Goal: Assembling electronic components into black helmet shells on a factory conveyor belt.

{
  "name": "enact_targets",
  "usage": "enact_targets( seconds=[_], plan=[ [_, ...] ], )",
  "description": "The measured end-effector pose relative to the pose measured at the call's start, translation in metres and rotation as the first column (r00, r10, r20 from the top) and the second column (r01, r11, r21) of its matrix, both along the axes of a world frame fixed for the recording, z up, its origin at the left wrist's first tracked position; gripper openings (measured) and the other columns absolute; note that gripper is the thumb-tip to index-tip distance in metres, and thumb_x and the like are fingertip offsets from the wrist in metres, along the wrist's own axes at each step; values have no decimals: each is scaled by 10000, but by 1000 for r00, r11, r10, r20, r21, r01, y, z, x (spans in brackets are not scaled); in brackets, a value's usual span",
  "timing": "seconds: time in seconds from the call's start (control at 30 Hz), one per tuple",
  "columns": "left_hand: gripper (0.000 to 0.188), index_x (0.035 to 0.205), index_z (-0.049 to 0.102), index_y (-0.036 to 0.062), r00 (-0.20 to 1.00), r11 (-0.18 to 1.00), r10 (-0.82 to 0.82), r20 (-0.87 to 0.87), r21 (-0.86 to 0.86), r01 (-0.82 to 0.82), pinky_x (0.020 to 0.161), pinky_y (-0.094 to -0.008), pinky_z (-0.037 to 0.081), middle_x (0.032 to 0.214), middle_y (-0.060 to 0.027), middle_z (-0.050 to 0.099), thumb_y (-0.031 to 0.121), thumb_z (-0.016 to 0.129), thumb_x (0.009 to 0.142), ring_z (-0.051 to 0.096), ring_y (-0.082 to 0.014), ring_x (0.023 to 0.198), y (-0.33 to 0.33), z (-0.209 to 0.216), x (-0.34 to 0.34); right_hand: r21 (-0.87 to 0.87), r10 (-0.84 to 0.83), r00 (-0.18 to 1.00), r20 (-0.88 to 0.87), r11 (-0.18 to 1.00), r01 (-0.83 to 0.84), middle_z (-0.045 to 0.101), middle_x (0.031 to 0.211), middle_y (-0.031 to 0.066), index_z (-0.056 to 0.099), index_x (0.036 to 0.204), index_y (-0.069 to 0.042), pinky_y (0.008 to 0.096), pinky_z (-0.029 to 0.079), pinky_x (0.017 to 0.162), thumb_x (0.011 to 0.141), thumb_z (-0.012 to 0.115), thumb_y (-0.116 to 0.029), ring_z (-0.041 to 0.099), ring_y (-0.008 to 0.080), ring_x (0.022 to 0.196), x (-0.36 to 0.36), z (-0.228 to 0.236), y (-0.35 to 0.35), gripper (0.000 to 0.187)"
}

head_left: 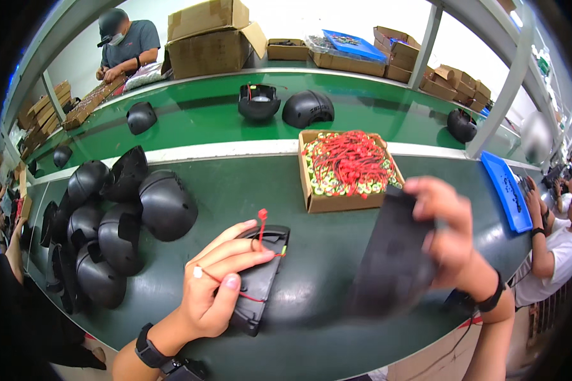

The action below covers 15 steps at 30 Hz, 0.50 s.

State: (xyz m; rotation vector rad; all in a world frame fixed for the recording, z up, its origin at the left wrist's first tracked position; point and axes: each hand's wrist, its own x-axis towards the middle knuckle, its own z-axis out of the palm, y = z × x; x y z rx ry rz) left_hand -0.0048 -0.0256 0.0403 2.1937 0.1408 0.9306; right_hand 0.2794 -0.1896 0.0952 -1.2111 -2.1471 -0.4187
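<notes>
My left hand [213, 282] is closed around a long black plastic panel [255, 295] tilted over the green table. A thin red wire runs along that panel and between my fingers, and its red plug [262, 215] sticks up past the fingertips. A small yellow-green part lies at the panel's right edge. To the right, my right hand [448, 232] grips a black plastic shell [391, 257] by its upper right edge. Motion smears both the shell and this hand. Just behind the shell stands a cardboard box [343, 204] filled with green-and-white cells and tangled red wires.
Several black rounded shells [168, 206] are piled at the left. A blue tray [507, 197] lies at the right edge. More shells [308, 109] sit on the green conveyor behind a pale rail. Co-workers [130, 47] are at the far left and right; cardboard boxes [206, 54] line the back.
</notes>
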Motion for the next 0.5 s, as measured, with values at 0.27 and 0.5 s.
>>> enact_targets(
  seconds=[0.27,0.5],
  plan=[
    [385,1071,645,-53,993,993,-113,17,-27,114,1028,-476,351,1059,-195,625,156,377,889,501,-413,1178,-8,-3,2,-424,104,993,61,903,-69,392,1232,173,462,1083,-106,460,401,986,625,794,-275,411,360,1204,-63,-22,0,590],
    [383,1071,641,-54,989,991,-132,70,-30,134,1031,-483,345,1059,-204,631,144,388,863,510,-431,1161,-9,-11,5,-464,-67,699,-712,792,-397,231,1437,201,331,1320,-31,454,264,1093,641,860,-275,257,319,1347,-64,-48,-1,894]
  ],
)
